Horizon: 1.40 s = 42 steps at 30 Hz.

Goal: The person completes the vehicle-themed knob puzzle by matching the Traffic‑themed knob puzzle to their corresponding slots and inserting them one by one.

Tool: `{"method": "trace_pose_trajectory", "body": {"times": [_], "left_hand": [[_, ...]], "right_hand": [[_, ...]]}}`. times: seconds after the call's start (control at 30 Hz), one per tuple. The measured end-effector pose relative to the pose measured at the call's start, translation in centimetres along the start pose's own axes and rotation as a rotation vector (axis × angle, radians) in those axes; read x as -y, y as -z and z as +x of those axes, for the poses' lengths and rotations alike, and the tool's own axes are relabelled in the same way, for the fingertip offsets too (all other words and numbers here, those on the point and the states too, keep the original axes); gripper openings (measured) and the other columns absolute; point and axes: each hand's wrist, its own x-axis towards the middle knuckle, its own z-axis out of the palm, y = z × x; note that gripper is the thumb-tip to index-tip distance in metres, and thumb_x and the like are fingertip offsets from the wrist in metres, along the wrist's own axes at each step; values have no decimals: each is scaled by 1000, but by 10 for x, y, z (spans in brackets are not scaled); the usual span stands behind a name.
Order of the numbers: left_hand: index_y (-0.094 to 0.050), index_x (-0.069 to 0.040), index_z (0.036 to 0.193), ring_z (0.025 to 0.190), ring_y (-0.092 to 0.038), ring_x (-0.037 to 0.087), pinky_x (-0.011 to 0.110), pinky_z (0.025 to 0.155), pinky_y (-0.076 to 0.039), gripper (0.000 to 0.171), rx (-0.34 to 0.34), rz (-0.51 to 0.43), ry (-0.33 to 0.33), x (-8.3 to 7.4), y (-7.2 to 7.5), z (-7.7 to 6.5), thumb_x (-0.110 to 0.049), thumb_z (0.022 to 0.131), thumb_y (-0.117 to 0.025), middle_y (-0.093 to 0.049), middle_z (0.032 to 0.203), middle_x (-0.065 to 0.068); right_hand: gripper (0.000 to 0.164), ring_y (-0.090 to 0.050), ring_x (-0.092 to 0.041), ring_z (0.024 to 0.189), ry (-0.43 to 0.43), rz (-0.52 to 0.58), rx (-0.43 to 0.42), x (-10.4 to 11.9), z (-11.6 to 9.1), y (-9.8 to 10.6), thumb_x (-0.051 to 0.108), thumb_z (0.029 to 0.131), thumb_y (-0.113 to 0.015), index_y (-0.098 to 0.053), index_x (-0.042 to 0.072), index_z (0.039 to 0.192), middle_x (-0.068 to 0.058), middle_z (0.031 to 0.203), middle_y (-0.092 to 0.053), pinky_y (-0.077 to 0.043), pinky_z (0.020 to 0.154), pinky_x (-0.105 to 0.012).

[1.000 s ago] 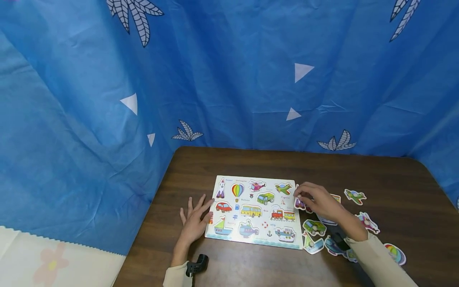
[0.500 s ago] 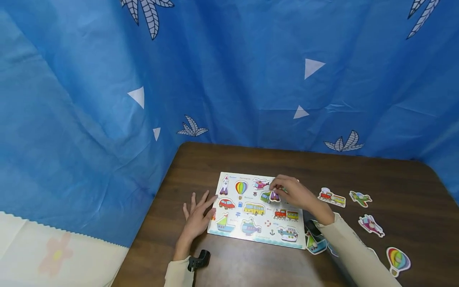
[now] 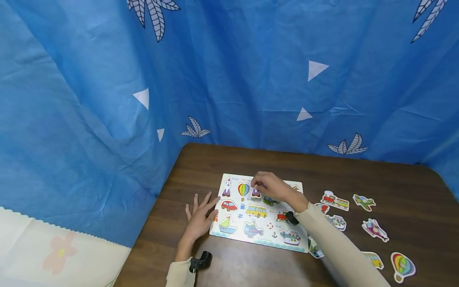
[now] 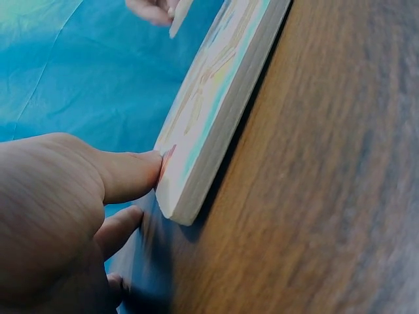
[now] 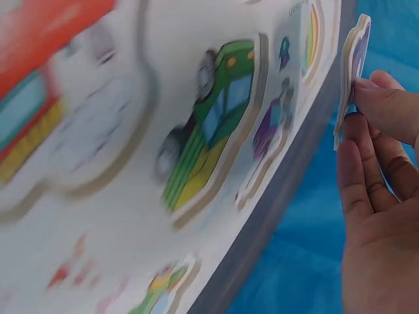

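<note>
A white wooden puzzle board [image 3: 263, 240] with pictures of vehicles in cut-out recesses lies flat on the table. My right hand [image 3: 274, 189] pinches a rocket puzzle piece [image 3: 256, 193] above the board's upper middle, between the balloon and truck pictures. In the right wrist view the rocket piece [image 5: 347, 85] is held on edge between thumb and fingers, clear of the board. At the board's left edge rests my left hand [image 3: 199, 220], fingers spread. The left wrist view has its thumb [image 4: 131, 173] touching the board's corner, with other fingers low beside it.
Loose pieces lie right of the board: a train [image 3: 335, 201], an airplane [image 3: 363, 202], a helicopter [image 3: 375, 230], a balloon [image 3: 403, 266], a bus [image 3: 373, 260] and others, some partly under the right forearm. A blue curtain [image 3: 244, 79] hangs behind the table [image 3: 251, 267].
My right hand has carried the rocket piece leftward from beside the board's right edge to over its upper middle. The left hand stays at the left edge; the head view has shifted slightly.
</note>
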Motion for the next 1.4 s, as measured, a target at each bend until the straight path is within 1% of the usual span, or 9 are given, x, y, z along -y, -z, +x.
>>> {"method": "trace_pose_trajectory", "body": {"times": [0.27, 0.43, 0.53, 0.67, 0.8, 0.9, 1.1, 1.17, 1.4], "left_hand": [[-58, -22, 143, 150, 0, 55, 76, 108, 11, 43, -5, -15, -3, -2, 0, 1, -30, 100, -60, -37, 160, 17], [-60, -21, 141, 149, -2, 57, 77, 108, 10, 42, -6, -17, -2, -2, 1, -1, -26, 100, -61, -38, 159, 18], [-59, -22, 142, 150, -1, 55, 76, 109, 11, 43, 4, -23, 14, -2, 3, -3, -25, 100, -61, -37, 160, 16], [-57, -24, 144, 152, 1, 52, 75, 110, 12, 43, 17, -14, 31, -2, 4, -2, -25, 100, -60, -36, 161, 12], [-56, -25, 144, 151, 2, 53, 76, 109, 12, 44, 26, -6, 25, -2, 5, -1, -25, 101, -60, -35, 161, 12], [-56, -25, 144, 151, 1, 53, 76, 109, 12, 44, 29, -1, 22, -2, 4, -1, -25, 101, -60, -35, 162, 12], [-56, -25, 144, 151, 1, 53, 76, 109, 12, 44, 29, 5, 24, -2, 4, -1, -23, 101, -60, -35, 161, 13], [-56, -24, 144, 151, 1, 53, 76, 109, 12, 44, 28, 7, 26, -3, 4, -1, -24, 101, -60, -35, 161, 13], [-56, -24, 145, 151, 1, 53, 76, 109, 12, 44, 30, 0, 28, -5, 5, -1, -26, 101, -59, -35, 161, 13]], "right_hand": [[10, -52, -9, 76, 41, -39, 38, 1, 30, -14, 3, 95, -66, -72, 8, 102, -2, 97, -65, -47, 68, -24], [9, -52, -10, 79, 11, -52, 91, 10, 45, -24, 6, 96, -66, -72, 11, 100, -1, 98, -64, -48, 71, -25], [10, -53, -10, 80, -8, -47, 111, 16, 53, -31, 5, 97, -65, -71, 11, 101, -2, 100, -65, -49, 73, -27], [11, -54, -10, 78, 7, -62, 115, 22, 64, -38, 5, 97, -63, -72, 10, 102, -3, 100, -66, -50, 72, -27], [9, -55, -11, 78, 38, -103, 93, 25, 74, -45, 3, 95, -65, -72, 10, 97, -3, 96, -65, -50, 72, -28], [9, -55, -12, 80, 30, -120, 80, 26, 79, -51, 3, 94, -67, -71, 10, 95, -3, 94, -65, -51, 74, -29], [10, -58, -13, 83, 2, -107, 71, 25, 81, -62, 3, 95, -66, -71, 12, 96, -2, 97, -65, -52, 78, -31], [10, -59, -13, 83, 15, -110, 57, 24, 82, -64, 2, 94, -66, -71, 12, 95, -2, 97, -66, -53, 78, -31], [10, -62, -15, 84, 10, -132, 51, 27, 86, -65, 3, 94, -66, -72, 11, 96, -3, 98, -67, -54, 77, -31]]}}
